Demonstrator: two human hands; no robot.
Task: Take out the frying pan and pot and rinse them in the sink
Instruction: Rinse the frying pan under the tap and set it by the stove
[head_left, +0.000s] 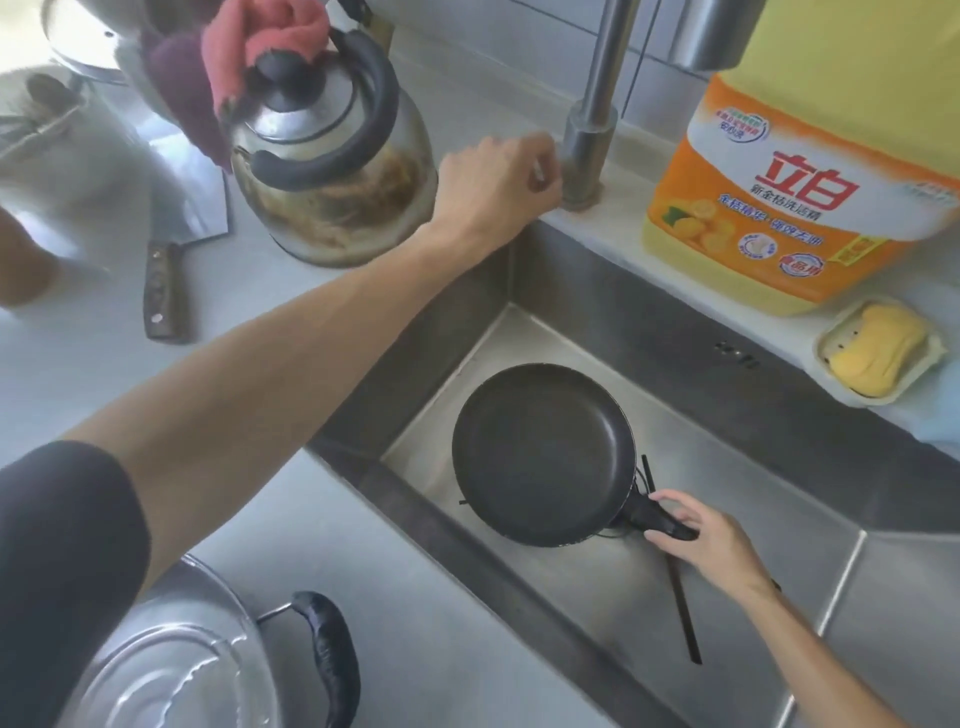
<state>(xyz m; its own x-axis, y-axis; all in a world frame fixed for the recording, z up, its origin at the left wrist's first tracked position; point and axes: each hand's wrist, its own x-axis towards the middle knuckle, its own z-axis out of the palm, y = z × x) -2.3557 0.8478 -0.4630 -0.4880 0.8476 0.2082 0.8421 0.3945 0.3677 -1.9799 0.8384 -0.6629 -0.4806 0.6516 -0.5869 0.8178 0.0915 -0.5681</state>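
Note:
A black frying pan (540, 452) lies flat in the steel sink (649, 332). My right hand (701, 540) grips its short black handle at the pan's lower right. My left hand (498, 179) reaches across the counter to the base of the steel faucet (589, 140), fingers curled against a small lever there. A steel pot (171, 670) with a black side handle stands on the counter at the bottom left, partly cut off by the frame and my sleeve.
Dark chopsticks (680, 597) lie in the sink under the pan handle. A stained kettle (332, 171) with a pink cloth, and a cleaver (171, 244), sit on the left counter. A big orange detergent bottle (795, 192) and a soap dish (878, 351) stand behind the sink.

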